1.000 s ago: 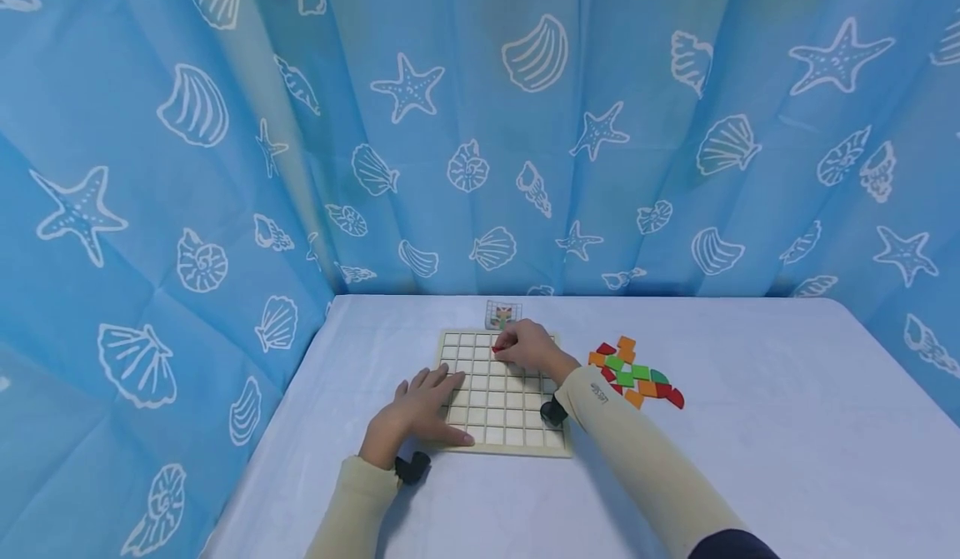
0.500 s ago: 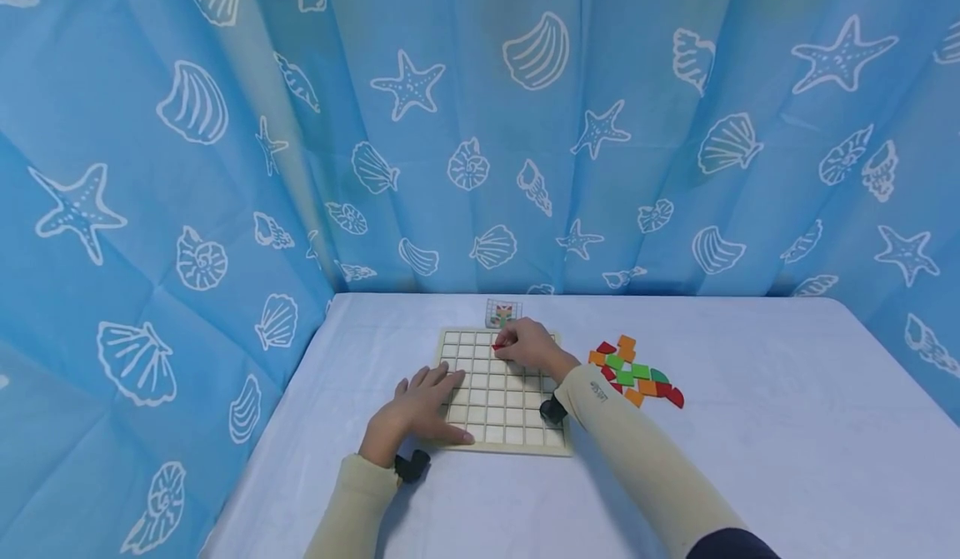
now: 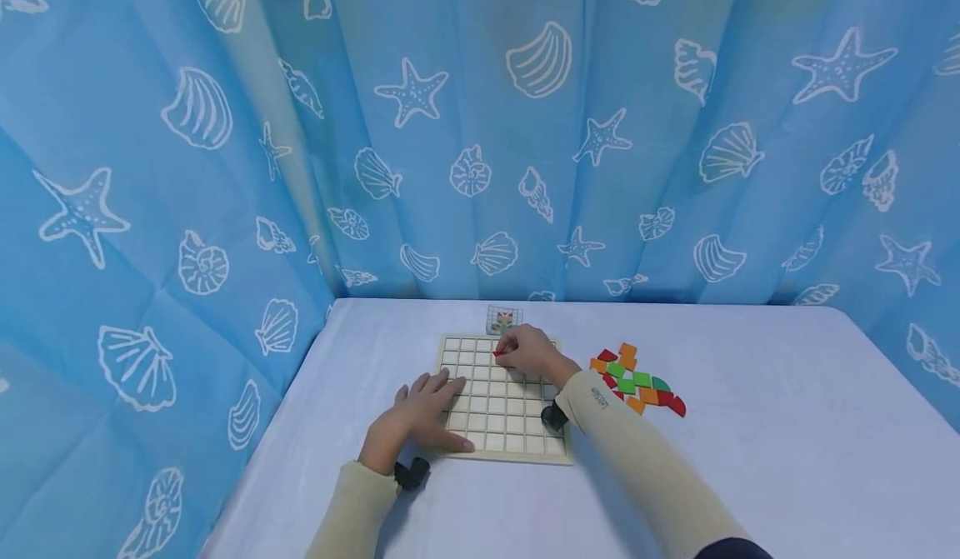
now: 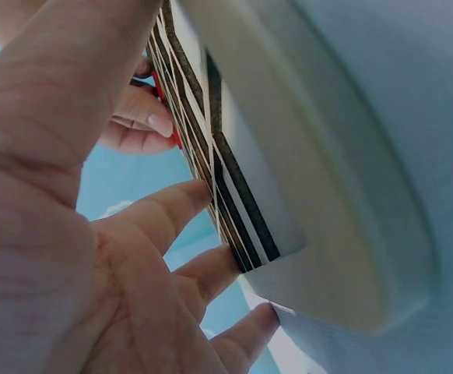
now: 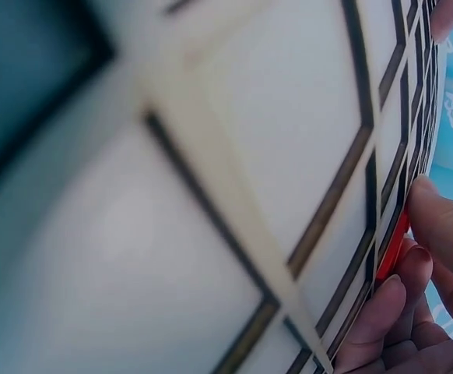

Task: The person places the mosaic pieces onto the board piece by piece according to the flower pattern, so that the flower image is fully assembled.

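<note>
A wooden grid board (image 3: 495, 423) with pale square cells lies flat on the table. My left hand (image 3: 414, 417) rests along its left side, fingers spread and thumb at the near-left rim. In the left wrist view, the fingertips (image 4: 191, 195) touch the board's edge. My right hand (image 3: 531, 352) is over the far middle of the board, pinching a small red piece (image 3: 497, 353) between thumb and fingers. Seen from the right wrist, the red piece (image 5: 392, 253) sits right at the grid, partly hidden by the fingers.
Right of the board lies a loose cluster of flat tiles, among them a green square (image 3: 626, 386), an orange tile (image 3: 635, 405) and a red rounded tile (image 3: 677, 406). A small pattern card (image 3: 504, 317) lies beyond the board's far edge. Behind the table hangs a blue curtain (image 3: 465, 217).
The head view has tilted slightly, so the scene sits a little lower in it. Both hands keep their places on the board, the right one still pinching the red piece.
</note>
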Demonstrator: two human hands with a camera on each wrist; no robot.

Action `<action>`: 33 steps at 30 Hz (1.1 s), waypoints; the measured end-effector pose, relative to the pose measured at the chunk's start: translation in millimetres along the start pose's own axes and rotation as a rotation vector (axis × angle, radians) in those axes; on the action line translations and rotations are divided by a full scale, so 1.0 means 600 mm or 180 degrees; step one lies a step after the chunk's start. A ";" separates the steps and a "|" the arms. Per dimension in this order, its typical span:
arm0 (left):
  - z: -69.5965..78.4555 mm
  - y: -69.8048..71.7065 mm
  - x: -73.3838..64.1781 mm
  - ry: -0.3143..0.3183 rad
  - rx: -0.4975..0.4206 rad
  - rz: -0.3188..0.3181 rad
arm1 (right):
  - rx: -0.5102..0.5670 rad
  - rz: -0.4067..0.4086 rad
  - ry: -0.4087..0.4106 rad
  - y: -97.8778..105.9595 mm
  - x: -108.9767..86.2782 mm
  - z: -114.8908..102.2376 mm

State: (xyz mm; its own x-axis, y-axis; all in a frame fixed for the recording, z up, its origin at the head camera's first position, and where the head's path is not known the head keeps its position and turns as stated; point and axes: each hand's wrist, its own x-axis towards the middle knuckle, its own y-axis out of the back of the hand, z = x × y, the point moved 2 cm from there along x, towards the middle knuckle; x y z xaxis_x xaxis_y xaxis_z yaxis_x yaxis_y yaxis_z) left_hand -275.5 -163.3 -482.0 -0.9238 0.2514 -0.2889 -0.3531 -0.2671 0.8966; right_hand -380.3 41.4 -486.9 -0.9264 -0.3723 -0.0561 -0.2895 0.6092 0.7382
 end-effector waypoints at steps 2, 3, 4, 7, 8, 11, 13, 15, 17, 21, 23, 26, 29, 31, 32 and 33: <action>-0.001 -0.002 -0.003 -0.0001 -0.0005 -0.0009 | 0.0008 -0.0018 -0.0039 -0.004 0.000 0.001; -0.002 -0.002 -0.004 0.0003 -0.0022 -0.0008 | 0.0012 -0.0011 -0.0045 -0.005 0.000 0.000; -0.001 -0.002 -0.004 -0.0001 -0.0023 0.0001 | 0.0014 0.0012 -0.0044 -0.005 -0.001 0.001; 0.001 -0.001 -0.005 -0.0006 -0.0021 0.0011 | 0.0047 0.0016 -0.0037 -0.004 -0.003 0.000; 0.002 0.000 -0.006 -0.0011 -0.0021 0.0013 | 0.0050 -0.0003 -0.0023 -0.003 -0.003 0.000; 0.002 0.002 -0.007 -0.0009 -0.0012 0.0007 | 0.0080 -0.0065 -0.0013 0.001 -0.003 -0.004; 0.002 0.003 -0.008 -0.0003 -0.0010 0.0012 | 0.0081 -0.0103 -0.0002 0.004 -0.002 -0.006; 0.001 0.003 -0.007 0.0002 -0.0022 0.0010 | 0.0087 -0.0152 -0.0017 0.006 -0.002 -0.007; 0.001 0.001 -0.006 0.0016 -0.0011 -0.0016 | 0.0083 -0.0211 -0.0046 0.006 -0.001 -0.005; 0.002 0.002 -0.001 0.0016 -0.0044 -0.0041 | 0.0121 -0.0214 -0.0062 0.012 0.003 -0.003; 0.003 0.005 0.000 0.0014 -0.0058 -0.0034 | 0.0139 -0.0178 -0.0030 0.015 0.005 -0.005; 0.002 0.007 0.001 0.0005 -0.0063 -0.0008 | 0.0131 -0.0149 0.0060 0.020 0.006 -0.009; -0.001 0.002 -0.003 -0.0002 -0.0041 -0.0037 | 0.0083 -0.0173 0.0112 0.024 0.001 -0.009; -0.002 -0.001 -0.004 -0.0024 -0.0051 -0.0034 | 0.0058 -0.0154 0.0136 0.028 -0.003 -0.008; -0.002 -0.002 -0.005 -0.0033 -0.0054 -0.0035 | 0.0027 -0.0134 0.0145 0.031 -0.005 -0.007; -0.001 -0.002 -0.006 -0.0043 -0.0057 -0.0029 | 0.0017 -0.0110 0.0153 0.035 -0.007 -0.007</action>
State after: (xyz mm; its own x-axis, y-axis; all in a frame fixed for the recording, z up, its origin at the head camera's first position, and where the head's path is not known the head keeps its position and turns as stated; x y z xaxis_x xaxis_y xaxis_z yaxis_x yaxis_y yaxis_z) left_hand -271.9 -164.6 -482.2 -0.9185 0.2663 -0.2924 -0.3642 -0.2813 0.8878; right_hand -381.6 53.0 -468.4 -0.9032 -0.4264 -0.0491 -0.3227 0.5992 0.7327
